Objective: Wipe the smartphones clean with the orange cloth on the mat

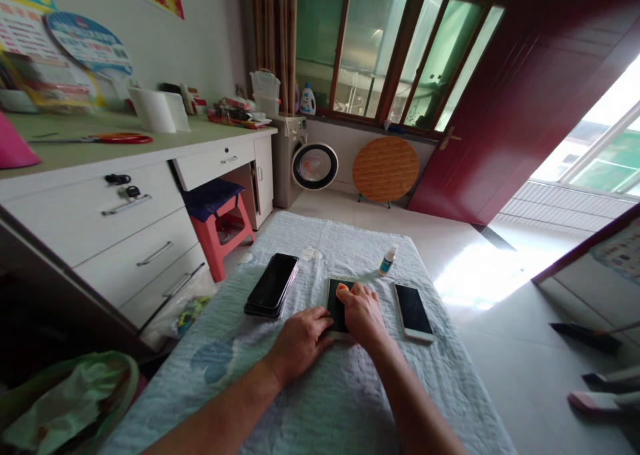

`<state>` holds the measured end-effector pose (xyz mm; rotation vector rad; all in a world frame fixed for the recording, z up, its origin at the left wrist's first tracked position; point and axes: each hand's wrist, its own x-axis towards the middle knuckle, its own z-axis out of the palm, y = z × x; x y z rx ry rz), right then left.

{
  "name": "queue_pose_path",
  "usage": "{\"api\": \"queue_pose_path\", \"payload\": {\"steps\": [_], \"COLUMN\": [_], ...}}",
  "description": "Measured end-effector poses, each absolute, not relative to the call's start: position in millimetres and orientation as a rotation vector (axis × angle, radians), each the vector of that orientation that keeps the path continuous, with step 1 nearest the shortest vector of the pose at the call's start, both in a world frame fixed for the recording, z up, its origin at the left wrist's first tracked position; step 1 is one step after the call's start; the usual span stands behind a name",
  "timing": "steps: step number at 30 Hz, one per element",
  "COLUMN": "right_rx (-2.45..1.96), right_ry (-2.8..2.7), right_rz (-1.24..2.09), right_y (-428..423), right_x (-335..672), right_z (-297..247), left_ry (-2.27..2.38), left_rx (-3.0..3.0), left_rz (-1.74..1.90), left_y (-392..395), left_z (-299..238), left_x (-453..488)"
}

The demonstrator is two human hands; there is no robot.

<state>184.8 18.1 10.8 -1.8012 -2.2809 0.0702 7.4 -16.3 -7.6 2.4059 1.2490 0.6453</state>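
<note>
A dark-screened phone (334,301) lies flat on a pale towel-covered table (320,401). My left hand (300,338) rests on the cloth with its fingers curled against the phone's left edge. My right hand (363,315) lies over the screen, its fingers pressing a small orange thing (343,291) onto the glass. A stack of black phones (273,284) sits to the left. A white-framed phone (413,311) lies to the right. A small white bottle with a blue label (387,261) stands just behind.
A white desk with drawers (125,228) runs along the left wall, with a red stool (223,231) beneath it. A washing machine (305,161) and a round wooden tabletop (385,169) stand under the window. A green plastic bag (65,395) sits at bottom left.
</note>
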Motion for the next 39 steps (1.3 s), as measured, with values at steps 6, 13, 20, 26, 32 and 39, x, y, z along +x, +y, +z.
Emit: {"api": "queue_pose_path", "payload": {"steps": [6,13,20,26,32,39], "right_rx": [-1.642,-1.840,-1.867,-1.919,-1.950,-1.980], "right_ry": [-2.372,-2.156,-2.114,-2.115,-2.105,-2.105], "right_rz": [0.118,0.077,0.061,0.012,0.009,0.000], "right_y": [13,21,21,19,19,24], "right_x": [180,191,192,193,192,183], "right_z": [10,6,5,6,8,7], "left_ry": [1.247,1.253,1.260,1.253,1.250,1.253], "left_rx": [2.384,2.415,2.423,2.419,2.417,2.413], "left_rz": [0.651,0.625,0.629,0.632,0.636,0.641], "left_y": [-16,-16,-16,-16,-15,-15], "left_z": [-8,-5,-5,-5,-8,-8], "left_x": [7,9,9,9,9,9]}}
